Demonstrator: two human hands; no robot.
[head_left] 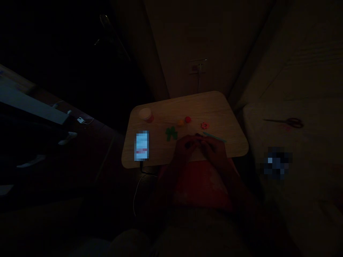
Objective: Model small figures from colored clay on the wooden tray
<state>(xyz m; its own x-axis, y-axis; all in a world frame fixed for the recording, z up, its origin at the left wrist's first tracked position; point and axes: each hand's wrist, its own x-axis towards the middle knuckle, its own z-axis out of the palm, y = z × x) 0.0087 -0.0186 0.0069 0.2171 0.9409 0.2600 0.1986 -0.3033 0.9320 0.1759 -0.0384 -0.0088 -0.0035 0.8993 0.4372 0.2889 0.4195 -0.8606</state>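
Lighting was poor. The left hand (184, 145) and the right hand (213, 147) met at the near edge of a pale wooden bench (160, 107) with rounded corners, fingers curled inward. A small dark item (198, 135) showed at the fingertips; whether either hand gripped it could not be determined. A slim light-blue stick (214, 137) lay slanting just beyond the right hand. A green piece with several lobes (171, 133) lay beyond the left hand, and farther back sat a small orange-yellow piece (181, 122) beside a round red piece (188, 119). A pinkish-red flower-shaped piece (204, 125) lay to their right. At the bench's left end stood a pale-topped tub (146, 115), with a lit rectangular screen (141, 145), its content blurred, nearer the person.
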